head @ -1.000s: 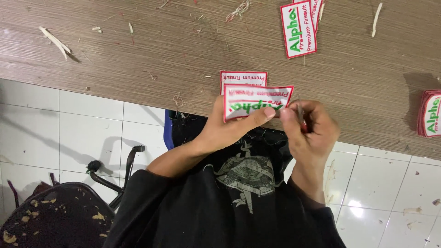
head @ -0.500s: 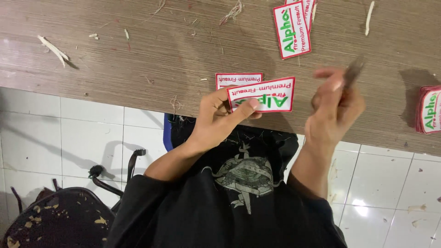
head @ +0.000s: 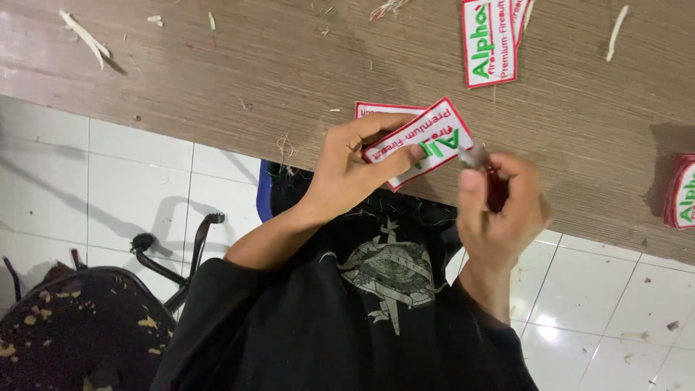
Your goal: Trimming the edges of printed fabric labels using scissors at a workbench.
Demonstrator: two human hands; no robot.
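A: Holding one patch (head: 422, 143) off the table (head: 217, 80), near the front edge: the left hand (head: 347, 170) is closed on it, thumb on the printed face, fingers behind. It sits tilted, one long edge turned toward the right hand (head: 499, 210).

B: Why tilted?

A: Judgement only: that angle puts the red border within reach of the tool (head: 483, 168). The right hand is curled shut around it, a small thing with a dark red grip and a pale metal tip, blurred. The tip lies just beside the patch's right corner. I cannot tell whether it touches.

B: Kind of tool?

A: Too blurred to say. A snipper is likely, given the thread scraps (head: 87, 38) strewn over the wood.

B: Anything under the held patch?

A: A second patch (head: 376, 110) lies flat on the table, half hidden behind the left fingers. Probably parked there within reach.

B: Others?

A: A small stack (head: 492, 40) lies at the far edge, well apart, and another pile (head: 682, 192) sits at the right border, cut off by the frame. Two separate groups suggest sorting, though which is which I cannot tell.

B: Below the table?

A: White floor tiles (head: 108, 166) and a dark chair (head: 65, 326) flecked with scraps.
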